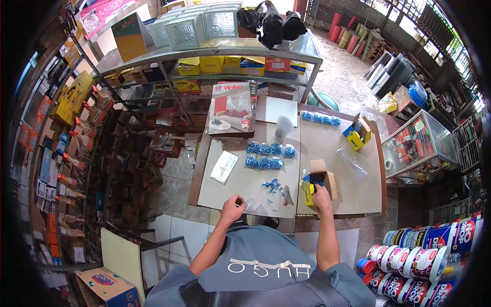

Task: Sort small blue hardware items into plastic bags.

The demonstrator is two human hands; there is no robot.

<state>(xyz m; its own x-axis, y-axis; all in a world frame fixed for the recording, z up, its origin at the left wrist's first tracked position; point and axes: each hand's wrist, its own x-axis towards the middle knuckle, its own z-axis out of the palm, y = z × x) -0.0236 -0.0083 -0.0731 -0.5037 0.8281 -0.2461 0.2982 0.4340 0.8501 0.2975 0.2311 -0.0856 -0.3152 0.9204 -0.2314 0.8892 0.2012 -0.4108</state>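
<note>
My left hand (pixel 233 209) is at the table's front edge, fingers curled on a clear plastic bag (pixel 256 207). My right hand (pixel 322 197) reaches to an open cardboard box (pixel 309 197) of blue screws (pixel 317 179). Something yellow shows by its fingertips; whether they grip it is unclear. Between the hands lie a loose pile of blue screws (pixel 272 185) and a dark, narrow tool like a stapler (pixel 287 195). Beyond them, filled clear packets of blue screws (pixel 264 162) sit in two rows.
A stack of clear bags (pixel 224 167) lies at left, behind it a Vinilex box (pixel 230 109). A translucent cup (pixel 283 130) stands near a white board (pixel 277 111). More screw packets (pixel 320 118), another open box (pixel 356 134) and a flat plastic bag (pixel 352 162) are at right.
</note>
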